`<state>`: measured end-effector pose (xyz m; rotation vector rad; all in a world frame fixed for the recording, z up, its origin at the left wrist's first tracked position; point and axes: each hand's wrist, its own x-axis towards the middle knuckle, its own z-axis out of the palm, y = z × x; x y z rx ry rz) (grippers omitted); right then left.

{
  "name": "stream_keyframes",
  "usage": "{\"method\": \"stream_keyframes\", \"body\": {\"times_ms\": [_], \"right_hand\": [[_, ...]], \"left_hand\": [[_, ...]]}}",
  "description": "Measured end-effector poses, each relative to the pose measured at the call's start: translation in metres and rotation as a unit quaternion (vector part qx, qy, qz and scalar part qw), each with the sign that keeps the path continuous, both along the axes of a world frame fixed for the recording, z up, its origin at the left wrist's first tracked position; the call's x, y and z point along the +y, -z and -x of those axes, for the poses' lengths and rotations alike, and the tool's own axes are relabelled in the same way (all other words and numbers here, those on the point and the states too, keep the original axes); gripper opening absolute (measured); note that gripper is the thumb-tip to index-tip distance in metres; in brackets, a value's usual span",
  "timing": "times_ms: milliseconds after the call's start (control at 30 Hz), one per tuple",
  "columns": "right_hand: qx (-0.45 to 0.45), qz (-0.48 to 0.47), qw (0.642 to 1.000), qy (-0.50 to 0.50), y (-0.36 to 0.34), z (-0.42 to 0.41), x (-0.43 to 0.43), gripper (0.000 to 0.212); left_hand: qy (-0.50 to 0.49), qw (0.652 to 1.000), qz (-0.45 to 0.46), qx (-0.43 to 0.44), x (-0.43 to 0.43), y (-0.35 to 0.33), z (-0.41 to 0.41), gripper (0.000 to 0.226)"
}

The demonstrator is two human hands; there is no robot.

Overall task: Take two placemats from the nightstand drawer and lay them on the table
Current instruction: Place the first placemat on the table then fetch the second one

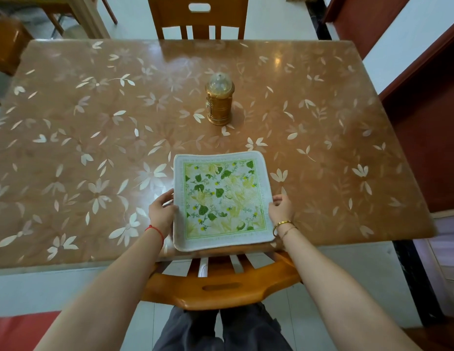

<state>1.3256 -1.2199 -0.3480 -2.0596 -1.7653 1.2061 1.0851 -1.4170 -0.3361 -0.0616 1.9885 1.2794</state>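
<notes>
A square placemat (222,198) with a white border and a green and yellow leaf print lies flat at the near edge of the table (94,148). Its near side slightly overhangs the edge. My left hand (162,211) holds the placemat's left side, thumb on top. My right hand (281,207) holds its right side, fingers curled at the rim. Whether a second placemat lies beneath it is hidden. No drawer or nightstand is in view.
A gold lantern (219,101) with a clear dome stands beyond the placemat at mid table. A wooden chair (220,287) is tucked in below me, another chair (198,16) at the far side. A dark red door (423,122) stands to the right.
</notes>
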Motion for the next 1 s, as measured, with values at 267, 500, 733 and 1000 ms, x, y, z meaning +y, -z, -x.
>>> {"method": "stream_keyframes", "body": {"times_ms": [267,500,733,1000], "right_hand": [[-0.021,-0.009,1.0,0.003,-0.001,0.005,-0.007,0.019],[-0.069,-0.159,0.957,-0.233,-0.005,0.039,0.008,0.042],[-0.091,-0.109,0.885,-0.444,-0.005,0.117,0.022,0.054],[-0.109,-0.088,0.85,-0.508,0.006,0.136,0.036,0.052]], "left_hand": [[0.05,0.996,0.045,0.053,0.009,0.004,0.01,0.065],[0.243,0.914,0.088,0.312,0.027,-0.007,0.004,0.05],[0.478,0.78,0.161,0.37,0.107,-0.003,0.015,0.074],[0.537,0.745,0.222,0.328,0.124,0.015,0.024,0.068]]}}
